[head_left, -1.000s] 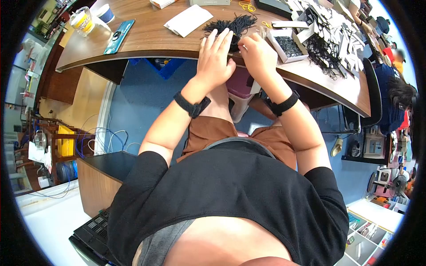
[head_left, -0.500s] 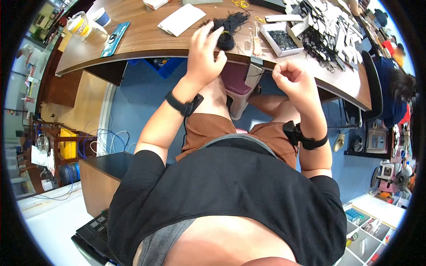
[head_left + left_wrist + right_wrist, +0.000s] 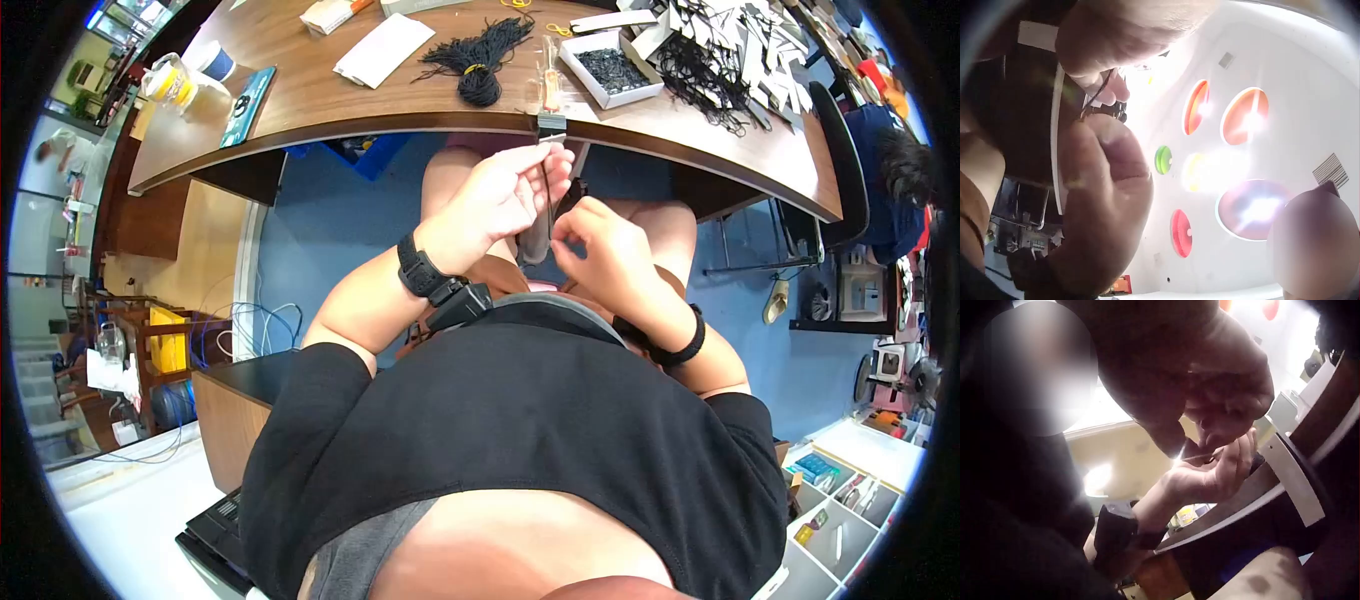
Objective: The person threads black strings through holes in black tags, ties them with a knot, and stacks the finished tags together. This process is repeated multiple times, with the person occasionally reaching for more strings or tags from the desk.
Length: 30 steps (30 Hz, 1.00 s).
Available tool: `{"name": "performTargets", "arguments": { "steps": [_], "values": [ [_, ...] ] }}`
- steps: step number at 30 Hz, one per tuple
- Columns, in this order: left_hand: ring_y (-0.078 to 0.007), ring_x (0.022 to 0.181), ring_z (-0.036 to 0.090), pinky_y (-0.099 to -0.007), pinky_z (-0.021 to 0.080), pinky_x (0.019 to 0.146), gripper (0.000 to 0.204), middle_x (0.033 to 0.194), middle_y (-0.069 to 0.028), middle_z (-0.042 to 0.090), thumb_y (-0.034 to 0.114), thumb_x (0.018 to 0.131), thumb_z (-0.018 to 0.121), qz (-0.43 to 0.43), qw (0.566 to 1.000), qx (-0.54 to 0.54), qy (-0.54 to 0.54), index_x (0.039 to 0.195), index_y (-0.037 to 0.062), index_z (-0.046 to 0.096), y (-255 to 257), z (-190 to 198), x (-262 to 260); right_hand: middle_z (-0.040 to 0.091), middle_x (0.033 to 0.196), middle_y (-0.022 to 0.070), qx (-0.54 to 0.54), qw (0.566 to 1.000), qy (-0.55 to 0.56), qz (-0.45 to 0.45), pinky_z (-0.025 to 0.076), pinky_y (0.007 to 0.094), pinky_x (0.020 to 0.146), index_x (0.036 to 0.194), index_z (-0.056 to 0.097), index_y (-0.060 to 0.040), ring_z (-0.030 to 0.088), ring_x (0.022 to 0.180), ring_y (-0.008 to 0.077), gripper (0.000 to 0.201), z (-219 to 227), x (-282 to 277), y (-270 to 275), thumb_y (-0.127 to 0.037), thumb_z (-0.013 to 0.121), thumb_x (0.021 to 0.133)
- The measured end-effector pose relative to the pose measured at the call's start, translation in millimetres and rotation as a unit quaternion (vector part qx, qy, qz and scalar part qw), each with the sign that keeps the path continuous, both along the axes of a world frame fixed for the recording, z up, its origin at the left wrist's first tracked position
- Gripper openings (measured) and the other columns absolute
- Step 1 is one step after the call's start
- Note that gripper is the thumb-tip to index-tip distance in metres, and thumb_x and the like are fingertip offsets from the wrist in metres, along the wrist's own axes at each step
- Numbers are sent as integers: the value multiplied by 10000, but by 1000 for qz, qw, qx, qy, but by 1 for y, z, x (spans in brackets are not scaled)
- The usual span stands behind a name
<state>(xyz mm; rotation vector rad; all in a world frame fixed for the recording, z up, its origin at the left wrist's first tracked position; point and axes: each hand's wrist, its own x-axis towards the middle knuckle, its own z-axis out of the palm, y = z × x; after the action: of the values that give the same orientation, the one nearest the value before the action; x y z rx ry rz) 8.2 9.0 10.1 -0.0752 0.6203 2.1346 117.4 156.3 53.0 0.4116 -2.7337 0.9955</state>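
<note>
A thin black cord (image 3: 548, 200) runs between the two hands, in front of the desk edge. My left hand (image 3: 490, 200) is turned palm up, its fingers bent and the cord at its fingertips. Lower and to the right, my right hand (image 3: 608, 250) pinches the cord between thumb and forefinger. The left wrist view shows the cord (image 3: 1094, 97) stretched from the left fingers to the right hand (image 3: 1107, 187). On the desk lies a bundle of black cords (image 3: 485, 55) bound with a yellow band. A metal clip (image 3: 551, 125) sits at the desk edge.
An open white box (image 3: 612, 70) of small black pieces stands at the desk's right, beside a heap of black cords and white tags (image 3: 725, 60). A folded white paper (image 3: 385, 50), a teal packet (image 3: 247, 108) and cups (image 3: 172, 85) lie to the left.
The left hand has left the cord bundle and come down toward the lap, turning palm up. The right hand moved out to the right, then back in beside the left, with the cord between them.
</note>
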Motion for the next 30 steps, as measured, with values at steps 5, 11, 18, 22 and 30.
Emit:
{"name": "performTargets", "arguments": {
  "steps": [5, 11, 18, 22, 30],
  "values": [
    [-120, 736, 573, -243, 486, 670, 246, 944, -92, 632, 155, 942, 476, 73, 988, -88, 103, 1093, -22, 555, 8, 31, 12, 580, 730, 98, -85, 995, -40, 33, 484, 342, 593, 754, 613, -58, 600, 650, 259, 62, -5, 1, 1, -109, 647, 742],
    [-23, 470, 347, -158, 268, 425, 225, 697, -14, 573, 140, 940, 490, 80, 934, -182, 298, 1056, -25, 590, 2, 44, 24, 616, 675, 31, -301, 951, -55, -52, 432, 226, 567, 770, 642, 15, 521, 620, 63, 208, 22, -30, 24, -178, 633, 847],
    [-11, 471, 324, -171, 206, 424, 223, 619, 40, 507, 173, 929, 526, 53, 909, -210, 356, 1006, -5, 638, 0, 49, 30, 653, 857, 39, -388, 912, -130, 21, 478, 224, 684, 993, 639, 20, 583, 738, 78, 268, 21, -60, 27, -210, 638, 856],
    [-18, 467, 300, -178, 206, 428, 221, 601, 51, 478, 173, 934, 515, 59, 905, -170, 386, 973, -6, 640, -2, 40, 28, 646, 859, 20, -413, 879, -237, 15, 436, 178, 636, 1013, 643, -6, 549, 701, 47, 237, 24, -54, 25, -186, 631, 859],
    [-22, 447, 268, -191, 196, 427, 224, 541, 61, 425, 157, 944, 487, 56, 937, -156, 308, 943, -11, 634, -5, 42, 34, 650, 847, 24, -547, 794, -259, 53, 464, 203, 628, 990, 635, 14, 571, 700, 67, 178, 18, -47, 23, -89, 631, 845]
  ]
}}
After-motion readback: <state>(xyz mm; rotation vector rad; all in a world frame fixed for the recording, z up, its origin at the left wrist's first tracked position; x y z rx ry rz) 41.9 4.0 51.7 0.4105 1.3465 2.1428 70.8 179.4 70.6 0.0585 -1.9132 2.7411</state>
